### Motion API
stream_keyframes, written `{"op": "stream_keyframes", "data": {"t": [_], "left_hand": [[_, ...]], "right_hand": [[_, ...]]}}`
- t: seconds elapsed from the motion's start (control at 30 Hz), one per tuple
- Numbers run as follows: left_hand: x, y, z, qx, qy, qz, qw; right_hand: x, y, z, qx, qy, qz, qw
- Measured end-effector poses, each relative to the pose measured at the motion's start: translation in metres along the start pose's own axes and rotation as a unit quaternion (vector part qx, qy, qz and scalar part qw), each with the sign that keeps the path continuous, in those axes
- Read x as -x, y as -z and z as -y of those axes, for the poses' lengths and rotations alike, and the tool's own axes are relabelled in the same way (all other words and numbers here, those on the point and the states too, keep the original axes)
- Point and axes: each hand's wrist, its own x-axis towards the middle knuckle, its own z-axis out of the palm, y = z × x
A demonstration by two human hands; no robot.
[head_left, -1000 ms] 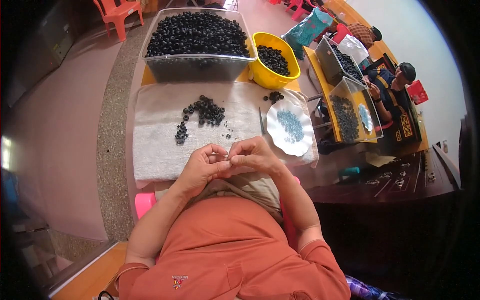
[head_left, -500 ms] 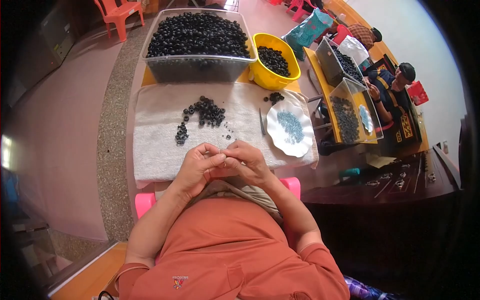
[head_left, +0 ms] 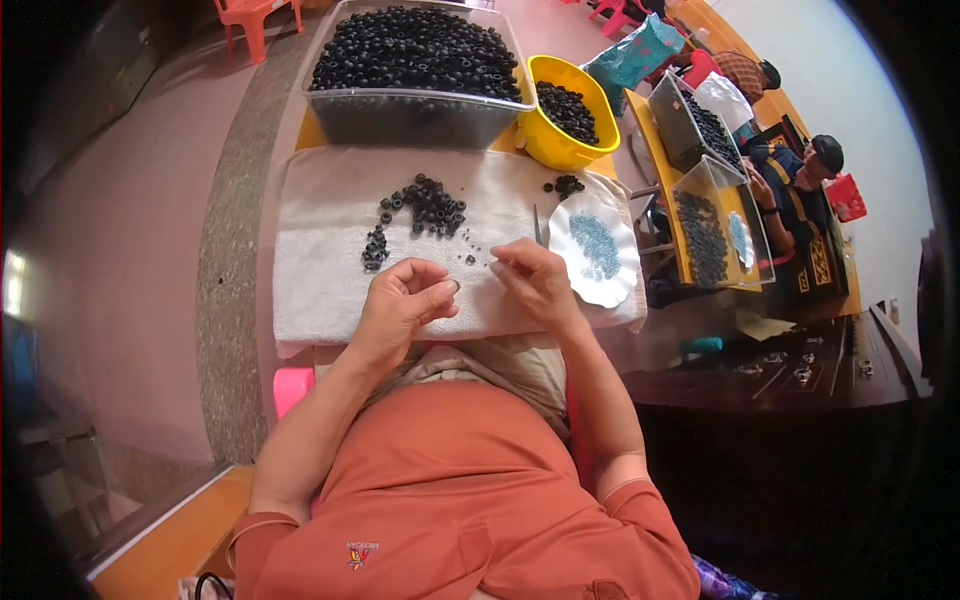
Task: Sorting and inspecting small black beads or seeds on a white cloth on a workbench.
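My left hand (head_left: 402, 302) is over the near part of a white towel (head_left: 310, 240), thumb and forefinger closed on a small dark ring (head_left: 456, 286). To its right, my right hand (head_left: 540, 285) is pinched at the towel beside tiny scattered dark bits (head_left: 470, 259); anything between its fingertips is too small to make out. Farther off lies a loose pile of black ring-shaped pieces (head_left: 432, 208), with a cluster of smaller ones (head_left: 375, 248) to its left. A white wavy-rimmed plate (head_left: 607, 290) at the right holds pale blue granules (head_left: 598, 247).
Behind the towel stand a clear bin (head_left: 400, 120) and a yellow tub (head_left: 560, 150), both holding black pieces. A thin dark tool (head_left: 537, 224) lies beside the plate, below a few black pieces (head_left: 566, 186). At a table on the right, a person (head_left: 785, 185) sits by more bins.
My hands have moved apart. The right has gone right and forward to the scattered bits, while the left keeps its pinch, the dark ring now showing. The whole view has shifted slightly.
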Motion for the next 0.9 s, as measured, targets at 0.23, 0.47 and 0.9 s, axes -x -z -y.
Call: {"op": "stream_keyframes", "data": {"t": [0.23,0.47,0.9], "left_hand": [[0.0,0.002,0.002,-0.005,0.005,0.003,1.0],[0.001,0.001,0.0,-0.017,0.012,-0.003,1.0],[0.0,0.002,0.0,-0.012,0.02,-0.008,1.0]], "right_hand": [[-0.019,0.001,0.003,0.209,0.04,0.078,0.974],[-0.031,-0.012,0.011,0.295,0.03,0.12,0.947],[-0.029,-0.014,0.011,0.361,0.123,0.154,0.911]]}}
